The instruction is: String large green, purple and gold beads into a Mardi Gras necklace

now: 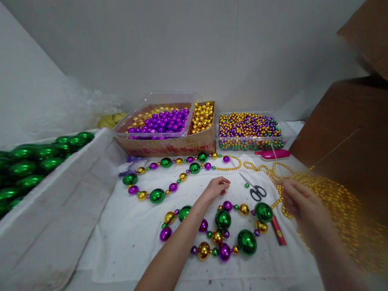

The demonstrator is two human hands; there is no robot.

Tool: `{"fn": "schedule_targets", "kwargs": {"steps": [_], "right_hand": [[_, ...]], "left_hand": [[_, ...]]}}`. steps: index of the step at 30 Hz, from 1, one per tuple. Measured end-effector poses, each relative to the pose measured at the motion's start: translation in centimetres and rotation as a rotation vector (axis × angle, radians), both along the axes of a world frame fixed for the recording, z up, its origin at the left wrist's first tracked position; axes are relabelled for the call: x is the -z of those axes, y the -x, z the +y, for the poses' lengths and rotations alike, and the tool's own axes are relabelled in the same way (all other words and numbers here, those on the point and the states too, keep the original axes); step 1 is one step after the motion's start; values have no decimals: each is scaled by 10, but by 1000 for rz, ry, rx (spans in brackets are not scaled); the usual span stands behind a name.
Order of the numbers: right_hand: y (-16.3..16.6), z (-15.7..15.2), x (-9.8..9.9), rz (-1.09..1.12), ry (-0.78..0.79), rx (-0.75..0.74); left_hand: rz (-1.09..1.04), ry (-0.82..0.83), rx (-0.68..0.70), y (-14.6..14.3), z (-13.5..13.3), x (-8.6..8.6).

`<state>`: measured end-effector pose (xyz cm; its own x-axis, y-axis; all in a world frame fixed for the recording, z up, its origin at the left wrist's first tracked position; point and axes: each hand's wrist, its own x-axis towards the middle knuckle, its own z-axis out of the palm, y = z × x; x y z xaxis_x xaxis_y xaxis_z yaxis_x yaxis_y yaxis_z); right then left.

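Left hand [218, 187] above a white cotton-like cloth [121, 246], fingertips bent close together; whether this grip holds anything cannot be told. Right hand [298, 197], blurred, beside heaped strands of shiny gold beads [336, 200]; its grip is likewise indeterminable. A garland of glossy green, purple and gold balls [223, 220] lies on the cloth, partly hidden by the left forearm [182, 242]. Black-handled metal scissors [254, 188] lie between the hands.

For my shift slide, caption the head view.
Left hand and blurred right hand flank black-handled scissors, with purple, green and gold bead garlands on white cloth.
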<state>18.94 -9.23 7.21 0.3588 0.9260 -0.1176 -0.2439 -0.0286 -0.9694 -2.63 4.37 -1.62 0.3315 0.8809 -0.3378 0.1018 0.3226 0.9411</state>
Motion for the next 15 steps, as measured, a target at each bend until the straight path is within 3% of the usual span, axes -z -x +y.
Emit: {"fn": "schedule_targets", "kwargs": {"steps": [7, 15], "right_hand": [[26, -11, 40, -247, 180, -194], [37, -28, 39, -491, 144, -210]], "left_hand": [[-434, 170, -84, 10, -13, -27], [-612, 270, -172, 14, -21, -31]]}}
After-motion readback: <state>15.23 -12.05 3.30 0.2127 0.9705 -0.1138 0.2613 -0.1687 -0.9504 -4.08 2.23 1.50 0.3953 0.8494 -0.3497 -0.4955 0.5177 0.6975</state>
